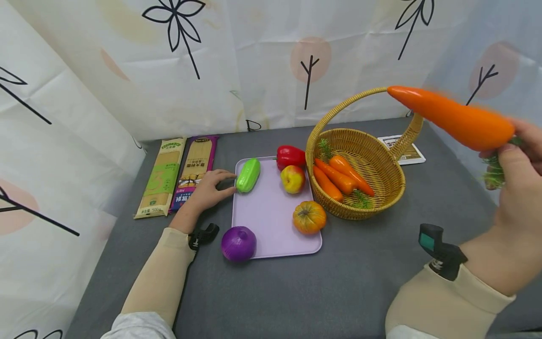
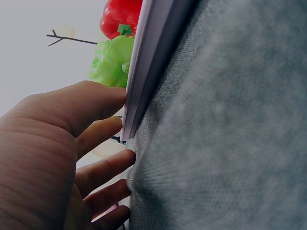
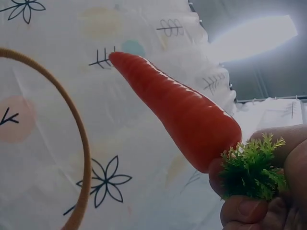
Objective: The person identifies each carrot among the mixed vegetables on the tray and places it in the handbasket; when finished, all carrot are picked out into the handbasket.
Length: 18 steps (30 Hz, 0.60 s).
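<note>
In the head view my right hand (image 1: 521, 183) grips a large orange carrot (image 1: 457, 117) by its leafy end, raised at the right with the tip pointing left. The right wrist view shows its green top (image 3: 254, 165) between the fingers. A wicker basket (image 1: 381, 157) stands below and left of the carrot, holding several smaller carrots (image 1: 338, 175). My left hand (image 1: 209, 190) rests at the left edge of a lilac tray (image 1: 271, 212), beside a green cucumber-like vegetable (image 1: 248, 175). In the left wrist view, thumb and forefinger meet the tray's rim; other fingertips reach the cloth.
A red bell pepper (image 1: 290, 157), a red-yellow fruit (image 1: 293, 179) and a small pumpkin (image 1: 309, 217) lie along the tray's right side. A purple onion (image 1: 239, 243) sits at its near left corner. Two noodle packets (image 1: 161, 179) lie left; a white card (image 1: 412, 155) lies behind the basket.
</note>
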### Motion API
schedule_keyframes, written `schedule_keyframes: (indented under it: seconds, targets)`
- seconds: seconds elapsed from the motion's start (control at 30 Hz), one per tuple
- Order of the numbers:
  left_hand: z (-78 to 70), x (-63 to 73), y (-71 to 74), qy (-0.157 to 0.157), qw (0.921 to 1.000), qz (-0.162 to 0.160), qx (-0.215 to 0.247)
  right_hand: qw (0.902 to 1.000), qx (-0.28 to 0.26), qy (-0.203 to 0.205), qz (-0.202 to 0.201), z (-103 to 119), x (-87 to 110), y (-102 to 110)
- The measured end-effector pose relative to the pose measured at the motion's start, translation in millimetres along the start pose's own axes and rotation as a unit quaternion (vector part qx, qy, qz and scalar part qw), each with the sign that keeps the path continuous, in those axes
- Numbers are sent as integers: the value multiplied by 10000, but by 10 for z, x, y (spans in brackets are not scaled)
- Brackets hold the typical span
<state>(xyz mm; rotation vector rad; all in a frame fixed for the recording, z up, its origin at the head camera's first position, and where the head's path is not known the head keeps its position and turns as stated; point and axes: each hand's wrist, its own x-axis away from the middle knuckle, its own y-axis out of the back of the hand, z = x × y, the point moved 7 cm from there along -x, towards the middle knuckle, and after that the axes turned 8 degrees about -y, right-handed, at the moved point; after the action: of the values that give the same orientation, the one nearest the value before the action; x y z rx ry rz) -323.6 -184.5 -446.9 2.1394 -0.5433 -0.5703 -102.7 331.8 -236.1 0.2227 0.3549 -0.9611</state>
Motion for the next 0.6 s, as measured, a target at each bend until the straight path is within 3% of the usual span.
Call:
schedule_keyframes:
  seconds: [0.1, 0.27, 0.43, 0.6]
  targets:
    - [-5, 0, 1, 11, 10000, 8, 10, 9996, -70, -102, 249, -107, -74, -4]
    - [-11, -3, -2, 1, 10000, 0, 35, 9949, 686, -280, 687, -287, -160, -47]
    - [-15, -3, 2, 11, 10000, 2, 59, 9789, 1432, -727, 1267, -486, -189, -161]
    - [-2, -5, -3, 35, 10000, 9, 69, 9632, 1461, -921, 2061, -694, -238, -331]
